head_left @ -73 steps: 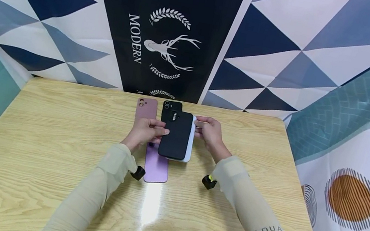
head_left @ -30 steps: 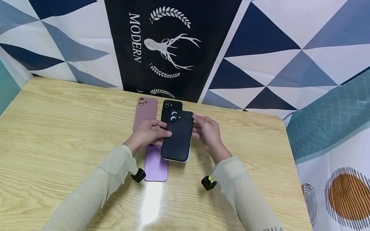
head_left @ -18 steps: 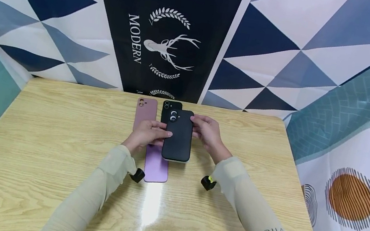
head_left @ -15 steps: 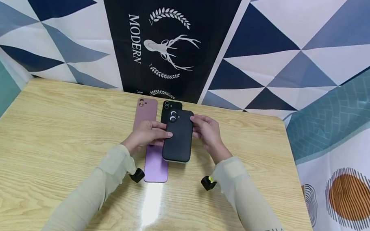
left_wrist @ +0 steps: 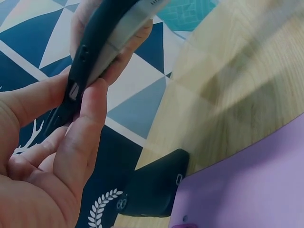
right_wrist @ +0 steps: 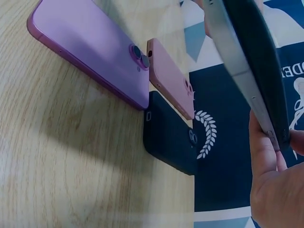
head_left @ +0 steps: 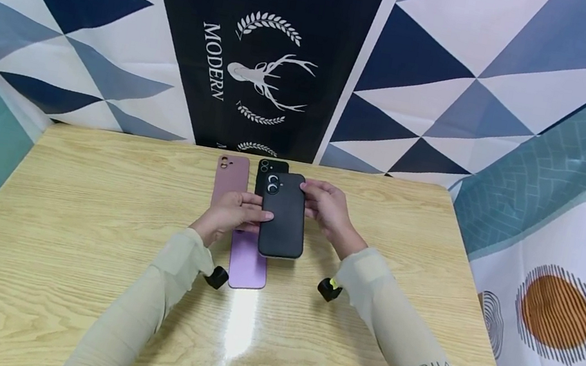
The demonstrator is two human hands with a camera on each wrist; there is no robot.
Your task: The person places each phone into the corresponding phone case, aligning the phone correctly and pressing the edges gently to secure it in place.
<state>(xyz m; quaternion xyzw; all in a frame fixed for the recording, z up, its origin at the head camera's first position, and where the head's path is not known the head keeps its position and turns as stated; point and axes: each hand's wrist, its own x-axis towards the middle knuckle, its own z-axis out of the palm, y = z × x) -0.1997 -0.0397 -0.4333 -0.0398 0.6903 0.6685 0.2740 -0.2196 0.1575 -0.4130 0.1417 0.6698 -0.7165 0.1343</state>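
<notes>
A black phone case (head_left: 285, 227) is held above the table, back side up, with two camera lenses showing through its cutout. Under it lies a silver-white phone (right_wrist: 232, 59), whose edge stands out along the case in both wrist views. My left hand (head_left: 228, 214) pinches the left edge, thumb on the case's back and fingers beneath. At the upper right corner, my right hand (head_left: 330, 212) grips case and phone between thumb and fingers. Whether the phone sits fully inside the case cannot be seen.
A purple phone (head_left: 248, 263) lies below the held pair on the wooden table (head_left: 85, 225). Behind it are a pink cased phone (head_left: 231, 175) and another black cased phone (right_wrist: 168, 135), near the back edge. A patterned cloth (head_left: 436, 71) rises behind the table.
The case, earlier offset left of the pale phone, has slid right over it and now covers it from above. The held pair has since tilted slightly. Both hands stay nearly in place.
</notes>
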